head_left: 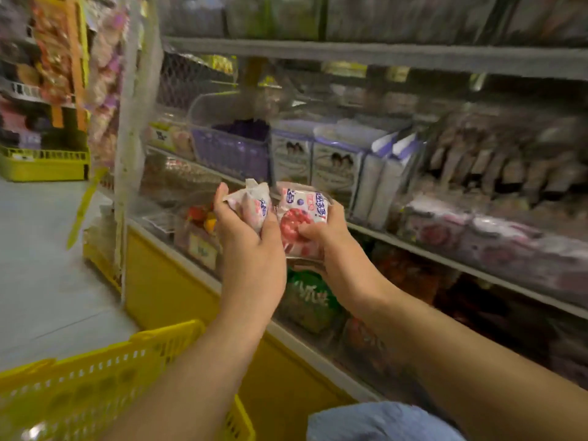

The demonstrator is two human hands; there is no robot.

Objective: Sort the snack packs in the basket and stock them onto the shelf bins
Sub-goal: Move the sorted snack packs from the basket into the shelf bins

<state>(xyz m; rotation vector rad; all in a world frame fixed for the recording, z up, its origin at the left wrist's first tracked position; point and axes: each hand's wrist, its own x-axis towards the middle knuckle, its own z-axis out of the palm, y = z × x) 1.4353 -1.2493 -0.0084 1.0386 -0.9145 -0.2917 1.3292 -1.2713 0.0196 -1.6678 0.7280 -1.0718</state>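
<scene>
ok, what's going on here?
A person at a store shelf holds two snack packs. The left hand grips a white-and-pink pack; the right hand grips a red-print pack. Both are held up in front of the shelf, not yet in a bin. The yellow basket sits lower left.

Left forearm (197, 361) and right forearm (429, 338) bare, reaching forward, converging. Left hand (246, 240) back to camera, fingers curled round a snack pack (254, 206). Right hand (321, 243) just beside it, thumb and fingers gripping a second pack (300, 218).
</scene>
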